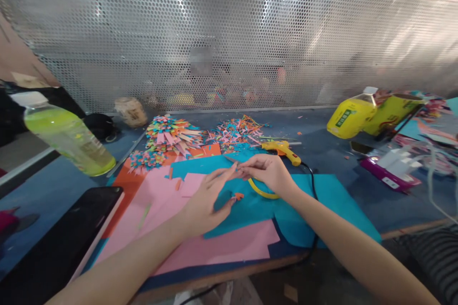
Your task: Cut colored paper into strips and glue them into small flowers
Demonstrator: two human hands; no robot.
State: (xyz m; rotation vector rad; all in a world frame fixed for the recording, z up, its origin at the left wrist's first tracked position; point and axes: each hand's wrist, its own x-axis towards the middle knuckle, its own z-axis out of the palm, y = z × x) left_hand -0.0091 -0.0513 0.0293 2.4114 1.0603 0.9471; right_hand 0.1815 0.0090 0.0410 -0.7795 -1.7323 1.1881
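Over blue paper [322, 190] and pink paper [229, 248], my left hand [211, 195] has its fingers stretched out, its fingertips meeting my right hand [266, 171]. My right hand's fingers are pinched together; whatever lies between them is too small to make out. A small orange paper piece [239, 196] is at my left thumb's tip. Scissors with a yellow handle [263, 191] lie under my right hand, their blade [232, 158] pointing up and left. Behind them is a yellow glue gun [282, 149].
Colourful paper strips [171, 136] and shreds [238, 131] are piled at the back. A bottle [67, 136] and black phone [64, 243] are left; a yellow bottle [352, 113] and purple box [388, 174] are right. A perforated metal panel [250, 33] stands behind.
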